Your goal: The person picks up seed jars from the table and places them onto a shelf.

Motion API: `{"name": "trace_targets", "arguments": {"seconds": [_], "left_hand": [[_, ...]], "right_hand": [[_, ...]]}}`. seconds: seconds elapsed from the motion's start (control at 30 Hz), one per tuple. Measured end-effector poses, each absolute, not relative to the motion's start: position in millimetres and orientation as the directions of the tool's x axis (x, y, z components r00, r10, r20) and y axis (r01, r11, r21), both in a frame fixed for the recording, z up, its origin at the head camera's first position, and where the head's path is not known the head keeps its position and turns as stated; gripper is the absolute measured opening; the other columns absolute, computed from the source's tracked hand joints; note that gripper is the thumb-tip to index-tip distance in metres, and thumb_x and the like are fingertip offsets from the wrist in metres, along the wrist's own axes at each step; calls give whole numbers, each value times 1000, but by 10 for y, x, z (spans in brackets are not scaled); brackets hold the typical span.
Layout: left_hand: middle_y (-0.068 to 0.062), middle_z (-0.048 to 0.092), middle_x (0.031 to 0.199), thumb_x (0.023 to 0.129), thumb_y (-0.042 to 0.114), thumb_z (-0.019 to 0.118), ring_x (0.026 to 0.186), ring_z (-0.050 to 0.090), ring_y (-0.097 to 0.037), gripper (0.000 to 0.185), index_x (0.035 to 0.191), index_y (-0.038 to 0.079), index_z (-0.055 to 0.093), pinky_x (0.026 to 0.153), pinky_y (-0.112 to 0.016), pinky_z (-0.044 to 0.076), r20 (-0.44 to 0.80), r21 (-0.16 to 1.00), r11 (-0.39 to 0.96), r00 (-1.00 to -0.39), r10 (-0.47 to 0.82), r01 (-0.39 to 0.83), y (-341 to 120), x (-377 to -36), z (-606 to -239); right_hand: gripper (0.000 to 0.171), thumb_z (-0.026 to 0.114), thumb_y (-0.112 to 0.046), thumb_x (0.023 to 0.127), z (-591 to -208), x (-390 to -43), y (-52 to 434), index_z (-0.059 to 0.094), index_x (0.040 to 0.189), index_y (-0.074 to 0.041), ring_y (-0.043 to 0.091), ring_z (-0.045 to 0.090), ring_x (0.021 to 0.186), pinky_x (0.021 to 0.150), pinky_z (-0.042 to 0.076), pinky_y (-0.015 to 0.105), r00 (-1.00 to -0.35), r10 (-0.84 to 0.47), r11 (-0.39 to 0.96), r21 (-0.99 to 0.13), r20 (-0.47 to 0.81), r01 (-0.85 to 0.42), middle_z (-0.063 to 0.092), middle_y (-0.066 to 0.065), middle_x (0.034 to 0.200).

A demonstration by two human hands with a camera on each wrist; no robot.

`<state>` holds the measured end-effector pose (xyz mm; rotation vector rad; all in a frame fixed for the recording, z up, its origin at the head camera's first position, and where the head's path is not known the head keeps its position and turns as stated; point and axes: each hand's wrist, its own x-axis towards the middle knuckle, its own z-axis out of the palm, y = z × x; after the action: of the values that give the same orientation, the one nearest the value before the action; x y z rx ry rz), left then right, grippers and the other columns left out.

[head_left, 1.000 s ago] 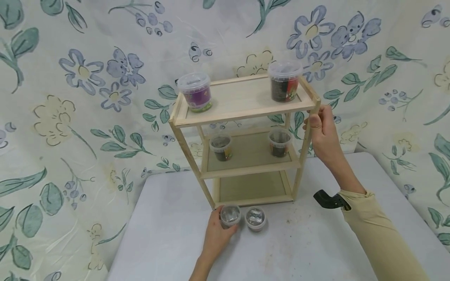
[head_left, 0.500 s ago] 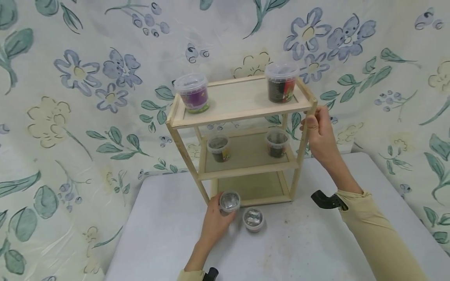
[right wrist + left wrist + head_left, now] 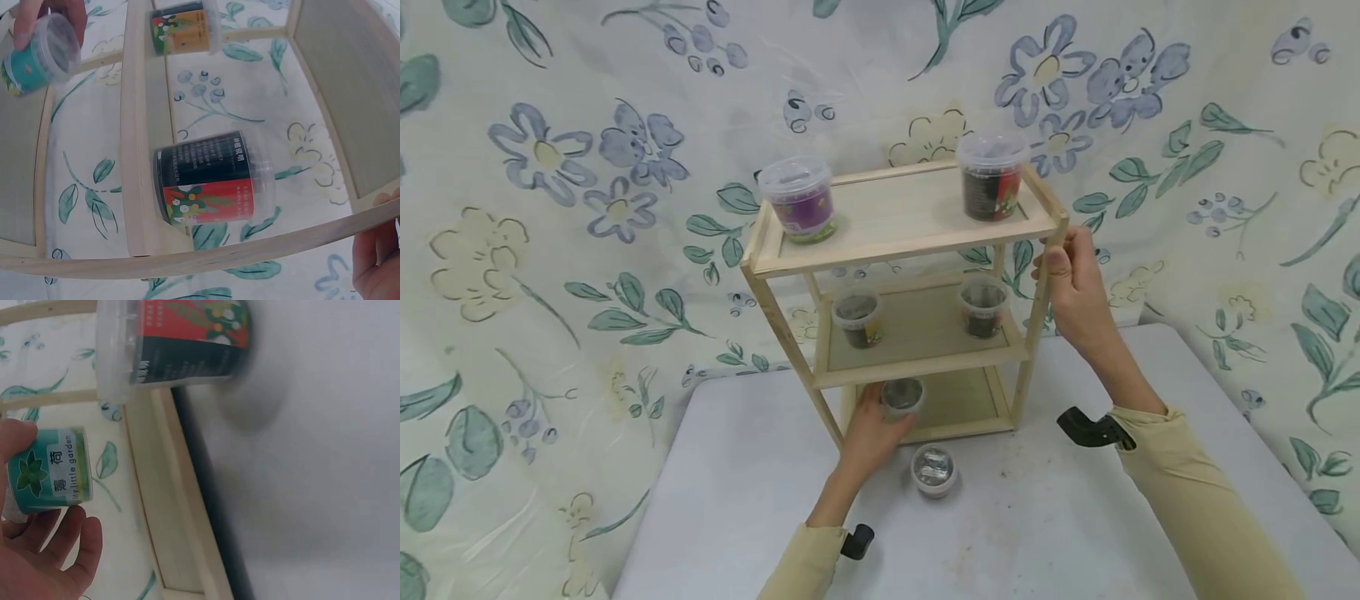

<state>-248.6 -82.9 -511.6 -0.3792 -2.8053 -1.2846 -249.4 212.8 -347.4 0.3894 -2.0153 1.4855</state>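
My left hand (image 3: 874, 433) grips a small clear plastic tub (image 3: 53, 469) by its sides, at the front left of the bottom shelf (image 3: 958, 400). Its teal label shows a green leaf and "My little garden". In the right wrist view this tub (image 3: 40, 56) hangs tilted above the shelf board. My right hand (image 3: 1078, 292) holds the right front post (image 3: 1039, 308) of the wooden three-tier rack, high up near the top shelf. A second small tub (image 3: 933, 471) with a silvery top stands on the table just in front of the rack.
On the top shelf (image 3: 898, 208) stand a purple-labelled tub (image 3: 805, 208) at left and a black-and-red one (image 3: 991, 192) at right. Two smaller tubs, left (image 3: 859, 321) and right (image 3: 983, 308), occupy the middle shelf. A floral sheet hangs behind the white table (image 3: 730, 500).
My left hand has lifted the small tub off the table and carried it forward, over the bottom shelf. My right hand keeps its hold on the post; the other tubs stay on the rack and table.
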Motion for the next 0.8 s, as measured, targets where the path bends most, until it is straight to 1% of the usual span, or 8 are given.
{"name": "trace_targets", "arguments": {"seconds": [0.17,0.37,0.47,0.53,0.6,0.7,0.73,0.8], "left_hand": [[-25,47,143,85,33,72,132,46,-41,81,149,-2,36,107,-52,40,116,740,626,-964,240,245,-660,-2577,-5080],[-29,44,143,88,44,67,131,45,-44,83,147,-6,37,104,-54,42,-21,759,638,-975,222,129,-461,-2658,-5048],[-27,45,144,88,47,66,132,45,-41,83,147,-3,37,105,-52,42,-57,769,631,-972,226,102,-374,-2721,-5042],[-23,54,132,88,48,65,120,55,-36,77,141,-3,44,96,-48,48,-65,761,639,-968,241,108,-319,-2761,-5036],[-15,63,104,89,50,64,92,61,-26,65,125,-3,56,76,-40,53,-93,757,645,-959,266,105,-271,-2798,-5026],[-1,48,65,89,52,61,58,42,-15,53,94,0,62,50,-31,39,-133,748,654,-940,313,112,-213,-2857,-5034],[2,42,62,89,54,61,55,38,-13,53,92,1,62,48,-29,35,-140,746,655,-934,329,119,-197,-2876,-5039],[5,35,57,90,56,58,52,34,-11,51,78,6,57,46,-27,30,-165,739,662,-919,358,125,-165,-2919,-5053]], "right_hand": [[49,36,-41,101,-3484,-2509,2151,40,119,4,13,53,85,80,43,29,-761,116,330,-748,638,-577,48,-4,96],[52,37,-45,99,-3494,-2513,2163,41,119,3,13,53,84,79,43,29,-754,118,329,-742,646,-584,49,-3,94],[51,37,-43,100,-3495,-2515,2167,41,119,5,13,53,83,78,43,29,-755,117,329,-742,646,-584,49,-3,93],[51,37,-42,101,-3494,-2517,2169,40,119,5,14,53,83,78,43,29,-754,118,333,-741,646,-583,49,-3,93],[51,37,-42,101,-3489,-2518,2170,40,119,6,14,53,83,78,43,29,-755,118,336,-741,645,-581,49,-2,93],[50,37,-41,101,-3483,-2523,2168,40,120,6,14,53,83,79,43,30,-759,117,338,-744,640,-576,49,-1,93],[50,38,-41,101,-3481,-2524,2167,39,120,5,14,53,84,79,43,30,-762,115,335,-746,638,-575,49,-1,94],[49,38,-40,101,-3478,-2528,2165,39,119,5,15,52,84,79,43,30,-762,112,335,-746,638,-575,49,0,94]]}}
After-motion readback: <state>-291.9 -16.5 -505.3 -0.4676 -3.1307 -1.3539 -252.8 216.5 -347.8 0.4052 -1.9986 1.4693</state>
